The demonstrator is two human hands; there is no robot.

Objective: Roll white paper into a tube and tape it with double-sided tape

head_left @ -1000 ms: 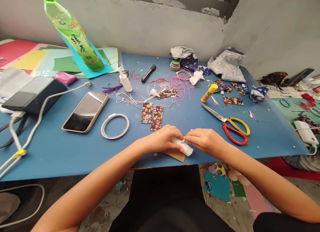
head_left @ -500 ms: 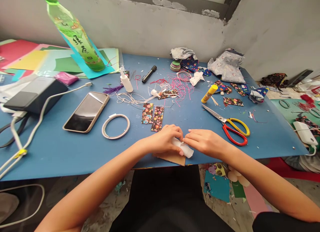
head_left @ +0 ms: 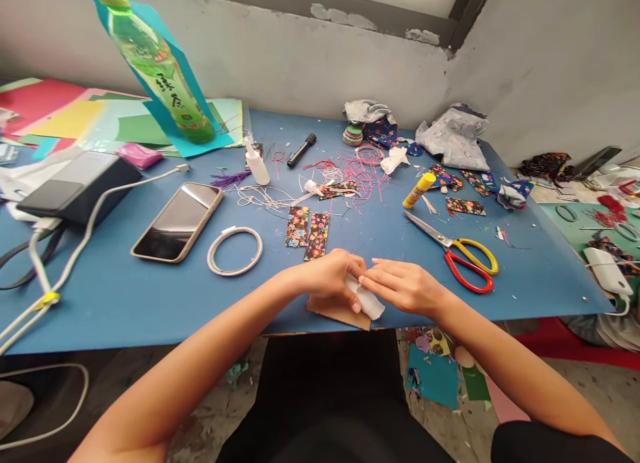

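Near the table's front edge, my left hand (head_left: 340, 281) is closed around a white rolled piece (head_left: 371, 304), which looks like soft paper or cloth. My right hand (head_left: 403, 284) has its fingers pressed together, and their tips pinch the upper right side of the same piece, touching the left fingers. Beneath them lies a piece of brown cardboard (head_left: 340, 315), partly hidden by my left hand. Just beyond are two floral fabric strips (head_left: 317, 236). Red-and-yellow-handled scissors (head_left: 457, 250) lie open to the right of my right hand.
To the left are a roll of tape (head_left: 235, 251), a phone (head_left: 177, 222) and a green tea bottle (head_left: 170, 83). Further back lie a glue bottle (head_left: 257, 164), a black marker (head_left: 302, 150), tangled strings (head_left: 367, 173), a glue stick (head_left: 419, 190) and fabric scraps (head_left: 453, 136).
My right fingertips have slid slightly left over the white rolled piece, and its free end is turned a little. Both hands stay in place on it; the camera view has shifted slightly.
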